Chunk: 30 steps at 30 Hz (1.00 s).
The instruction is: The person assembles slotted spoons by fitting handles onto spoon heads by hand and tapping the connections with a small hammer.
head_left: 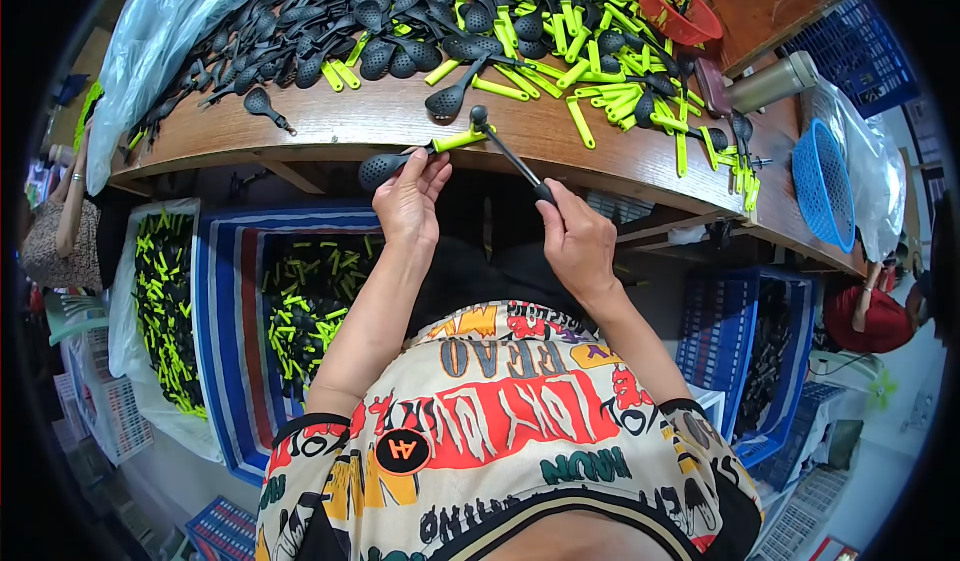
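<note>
My left hand pinches a black slotted spoon at its neck, over the front edge of the table. The spoon's bowl points left and its lime-green handle points right. My right hand is closed around the dark grip of a small hammer. The hammer's head is at the far end of the green handle; whether it touches I cannot tell. Just beyond, another black slotted spoon lies on the tabletop, near a loose green handle.
A large heap of black spoon heads and green handles covers the back of the wooden table. A red basket, a metal flask and a blue basket stand right. Filled crates sit below. Other people are at both sides.
</note>
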Motion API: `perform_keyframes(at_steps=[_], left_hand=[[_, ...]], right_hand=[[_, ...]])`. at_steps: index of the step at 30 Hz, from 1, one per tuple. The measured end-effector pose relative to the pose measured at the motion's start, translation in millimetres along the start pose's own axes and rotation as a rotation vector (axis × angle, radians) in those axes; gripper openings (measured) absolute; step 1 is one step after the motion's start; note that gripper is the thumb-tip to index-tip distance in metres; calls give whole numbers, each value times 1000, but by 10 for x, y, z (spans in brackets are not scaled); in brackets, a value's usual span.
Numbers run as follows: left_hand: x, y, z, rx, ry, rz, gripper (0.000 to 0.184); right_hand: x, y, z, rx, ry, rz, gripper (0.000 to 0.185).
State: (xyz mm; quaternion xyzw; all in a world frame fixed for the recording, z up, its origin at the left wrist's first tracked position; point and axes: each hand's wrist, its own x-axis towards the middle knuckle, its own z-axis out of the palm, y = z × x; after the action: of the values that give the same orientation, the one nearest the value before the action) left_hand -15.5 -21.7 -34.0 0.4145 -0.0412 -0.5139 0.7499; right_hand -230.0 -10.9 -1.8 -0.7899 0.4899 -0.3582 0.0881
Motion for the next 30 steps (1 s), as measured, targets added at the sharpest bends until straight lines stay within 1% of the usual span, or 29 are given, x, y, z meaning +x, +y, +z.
perform_keyframes(at_steps=[2, 5, 6, 7, 9, 10, 12, 13, 15, 16, 17, 19, 21, 23, 25, 26, 28, 30], left_hand=[[14, 12, -35, 2, 16, -3, 15], [27, 25, -52, 1, 32, -6, 14], [29, 27, -54, 2, 29, -3, 14], [29, 27, -51, -14, 17, 6, 13], [28, 36, -36, -24, 1, 1, 13], [16, 42, -49, -32, -2, -3, 13], [-18, 68, -59, -43, -49, 3, 12], [-59, 92, -50, -56, -136, -19, 12], [-120, 100, -62, -53, -294, -64, 12], [-142, 92, -54, -51, -300, -72, 12], [-163, 92, -45, -54, -359, -84, 12], [-186, 86, -50, -52, -442, -107, 13], [-210, 92, -47, -52, -476, -130, 15], [-195, 59, -126, -63, -470, -154, 17], [-236, 97, -145, -51, -460, -181, 19], [-240, 120, -192, -32, -465, -180, 19], [-245, 213, -320, 36, -469, -159, 20], [-239, 359, -533, 95, -387, -118, 22]], right_hand=[[0, 13, 15, 117, 98, -40, 29], [3, -48, -52, 193, 111, -18, 28], [-6, -23, -41, 94, 54, -31, 28], [-15, -14, -46, 90, 57, -30, 28], [6, -12, -59, 30, -76, 85, 26], [18, 9, -42, 31, -78, 82, 26], [94, 17, -13, 537, -60, 326, 24], [151, -13, -38, 765, -122, 524, 23], [255, -98, -155, 1135, -178, 741, 21], [303, -113, -121, 1228, -144, 746, 18], [331, -103, -122, 1226, -136, 748, 18], [367, -100, -117, 1300, -206, 721, 17], [333, -141, -37, 1170, -187, 652, 13], [248, -138, 75, 1046, -180, 553, 10], [186, -196, 105, 957, -211, 531, 10], [159, -240, 113, 939, -224, 523, 10], [110, -243, 162, 1015, -266, 535, 10], [84, -199, 175, 998, -257, 527, 12]])
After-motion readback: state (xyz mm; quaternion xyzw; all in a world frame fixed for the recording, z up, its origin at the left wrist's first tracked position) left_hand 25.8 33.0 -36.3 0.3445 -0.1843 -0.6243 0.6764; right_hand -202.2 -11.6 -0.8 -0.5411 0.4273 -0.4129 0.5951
